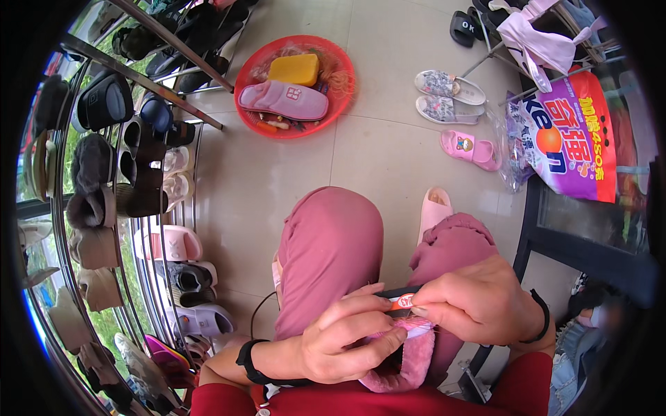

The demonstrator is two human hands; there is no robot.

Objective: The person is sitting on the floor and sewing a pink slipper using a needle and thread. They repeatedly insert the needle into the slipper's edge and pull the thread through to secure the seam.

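A pink plush slipper (416, 359) with a dark sole (400, 299) rests close to my red top. My left hand (348, 333) holds it from the left, fingers over the sole edge and thumb on the pink upper. At its right side, my right hand (458, 301) pinches the slipper's edge between thumb and forefinger. An orange-and-white sticker bearing digits lies on the sole between the hands. Loose pink threads (416, 322) show along the join. Whether a needle is in my right fingers cannot be told.
A red plastic basket (347, 60) on the tiled floor holds a matching pink slipper (283, 100), a yellow block (294, 69) and thread. Metal shoe racks (122, 249) stand at left. Slip-on shoes (450, 97), a pink child's sandal (471, 150) and a purple detergent bag (572, 138) are at right.
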